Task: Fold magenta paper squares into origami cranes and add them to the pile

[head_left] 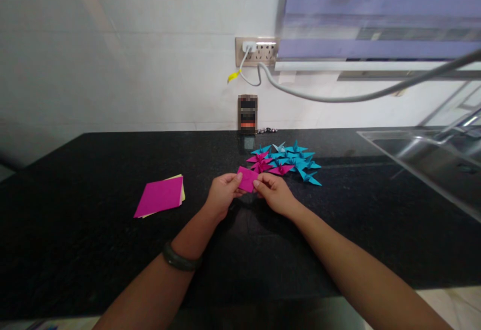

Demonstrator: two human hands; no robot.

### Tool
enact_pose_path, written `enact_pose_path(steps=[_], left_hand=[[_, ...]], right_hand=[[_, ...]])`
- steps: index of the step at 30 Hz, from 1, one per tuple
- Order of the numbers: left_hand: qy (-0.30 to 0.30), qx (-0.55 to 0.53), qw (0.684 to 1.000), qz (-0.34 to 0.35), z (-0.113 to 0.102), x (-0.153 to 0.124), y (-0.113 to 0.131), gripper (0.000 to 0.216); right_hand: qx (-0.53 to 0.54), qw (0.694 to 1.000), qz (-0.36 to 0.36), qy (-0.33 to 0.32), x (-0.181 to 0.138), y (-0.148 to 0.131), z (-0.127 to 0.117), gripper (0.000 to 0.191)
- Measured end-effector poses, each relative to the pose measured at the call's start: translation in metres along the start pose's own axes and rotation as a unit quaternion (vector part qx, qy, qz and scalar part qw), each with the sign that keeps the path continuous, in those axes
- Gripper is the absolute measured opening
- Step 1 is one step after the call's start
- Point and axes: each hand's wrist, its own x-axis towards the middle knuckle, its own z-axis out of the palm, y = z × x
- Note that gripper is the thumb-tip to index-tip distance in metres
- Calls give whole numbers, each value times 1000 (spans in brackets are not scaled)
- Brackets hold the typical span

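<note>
Between my two hands is a small folded square of magenta origami paper, raised a little above the dark countertop. My left hand pinches its left edge, thumb on top and fingers beneath. At the right edge, my right hand grips the paper in the same way, its thumb near the lower corner. Just beyond the hands lies a group of folded paper cranes: several blue cranes and a few magenta cranes, with one pale crane at the back.
A stack of square paper, magenta on top with yellow below, lies to the left on the black countertop. A phone-like device leans on the wall. The sink is at the right; a grey cable hangs in front of the wall.
</note>
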Motion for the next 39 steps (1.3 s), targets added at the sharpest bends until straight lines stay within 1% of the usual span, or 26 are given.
enact_pose_path(steps=[4,6,7,9,10,14,16,21,25,28,35,39], left_hand=[[-5,-10,1000,-9,0,0,0,34],[-2,-20,1000,-14,0,0,0,35],[1,-26,1000,-16,0,0,0,36],[7,-34,999,-21,0,1,0,36],[9,-34,999,-22,0,1,0,36],[12,-23,999,-21,0,1,-1,35],[17,-17,1000,-20,0,2,-1,34],[17,-6,1000,-14,0,2,-1,31],[22,9,1000,-1,0,1,0,29],[24,16,1000,12,0,1,-1,29],[16,21,999,18,1,-1,1,29],[4,14,1000,13,3,-2,2,27]], right_hand=[[34,999,5,-12,-2,-4,1,20],[53,999,-12,-2,-3,-5,2,16],[53,998,-28,10,-4,-6,2,18],[20,997,-67,35,-6,-6,2,30],[-14,995,-88,45,-6,-5,1,32],[-138,975,-170,34,-5,-5,-4,15],[-167,966,-196,23,-4,-4,-6,13],[-228,953,-199,5,-5,-6,-8,27],[-260,944,-201,-1,-6,-7,-8,26],[-259,943,-207,0,-7,-8,-8,26],[-222,954,-201,23,-6,-8,-6,27],[-217,950,-218,45,-4,-5,-5,22]])
